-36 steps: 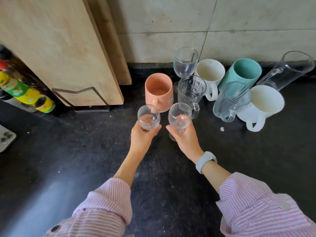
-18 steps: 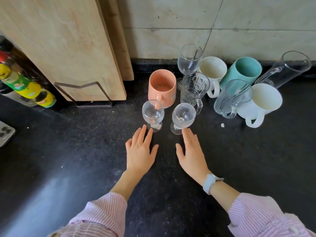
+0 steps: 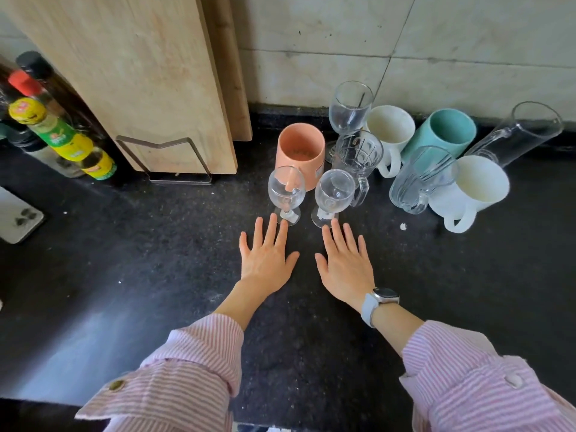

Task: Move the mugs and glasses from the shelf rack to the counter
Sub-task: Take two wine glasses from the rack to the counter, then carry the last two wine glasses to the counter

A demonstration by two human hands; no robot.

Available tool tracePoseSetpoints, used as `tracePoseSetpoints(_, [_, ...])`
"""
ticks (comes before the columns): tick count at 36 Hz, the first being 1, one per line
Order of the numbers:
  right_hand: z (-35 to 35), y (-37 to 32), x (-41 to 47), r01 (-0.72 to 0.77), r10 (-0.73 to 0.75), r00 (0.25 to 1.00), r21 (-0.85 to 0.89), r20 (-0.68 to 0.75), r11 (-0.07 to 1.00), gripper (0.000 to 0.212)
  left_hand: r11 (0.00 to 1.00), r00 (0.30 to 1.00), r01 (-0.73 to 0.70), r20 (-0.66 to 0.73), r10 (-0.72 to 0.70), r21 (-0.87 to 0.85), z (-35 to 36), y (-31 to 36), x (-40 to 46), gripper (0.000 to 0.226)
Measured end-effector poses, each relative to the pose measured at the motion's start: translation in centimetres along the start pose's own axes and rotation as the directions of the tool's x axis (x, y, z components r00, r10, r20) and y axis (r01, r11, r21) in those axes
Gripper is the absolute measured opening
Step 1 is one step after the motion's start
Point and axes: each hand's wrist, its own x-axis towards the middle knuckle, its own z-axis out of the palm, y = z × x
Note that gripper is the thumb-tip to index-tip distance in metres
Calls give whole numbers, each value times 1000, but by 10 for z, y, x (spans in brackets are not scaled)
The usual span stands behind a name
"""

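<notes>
Both hands lie flat and spread, palms down, on the dark speckled table (image 3: 467, 291); neither holds anything. Left hand (image 3: 266, 255) has fingertips just short of the foot of the left stemmed glass (image 3: 286, 190); right hand (image 3: 346, 263) likewise just short of the right stemmed glass (image 3: 334, 191). Both glasses stand upright, close together, apart from the hands.

Behind them, grouped near the wall: pink mug (image 3: 300, 152), tall stemmed glass (image 3: 349, 109), cut-glass mug (image 3: 357, 154), white mug (image 3: 389, 129), teal mug (image 3: 445, 132), ribbed glass mug (image 3: 417, 179), large white mug (image 3: 477, 188), tall clear jug (image 3: 517, 135).

Judgement: set-down step looks finished for this pair. The shelf rack is out of view, so whether anything remains there cannot be told. If more remain, the next move calls for lifting the hands clear without brushing the glass feet.

Surroundings: pale tiled wall (image 3: 405, 42); wooden cutting board (image 3: 140, 76) upright in a wire stand (image 3: 162, 160); sauce bottles (image 3: 59, 132) at left; white crumb (image 3: 403, 226) on the table.
</notes>
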Motion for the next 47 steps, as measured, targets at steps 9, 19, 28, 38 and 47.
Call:
tracePoseSetpoints(9, [-28, -21, -25, 87, -84, 996, 122, -30, 989, 45, 949, 974, 197, -60, -217, -246, -12, -20, -59, 59])
tracePoseSetpoints(19, [-53, -158, -91, 466, -446, 885, 216, -137, 858, 36, 859, 794, 314, -384, -471, -404, -51, -114, -204, 36])
tracePoseSetpoints(28, [-27, -308, -231, 757, -746, 650, 202, -143, 621, 34, 699, 482, 495, -506, -715, -516, -29, -181, -436, 37])
tracePoseSetpoints(38, [57, -456, -510, 947, -978, 208, 246, 19, 206, 35, 312, -7, 705, -446, -895, -637, 74, -189, -785, 34])
tracePoseSetpoints(47, [118, -531, -694, 929, -971, -203, 340, 129, -148, 36, -49, -423, 617, -278, -862, -786, 138, -148, -976, 31])
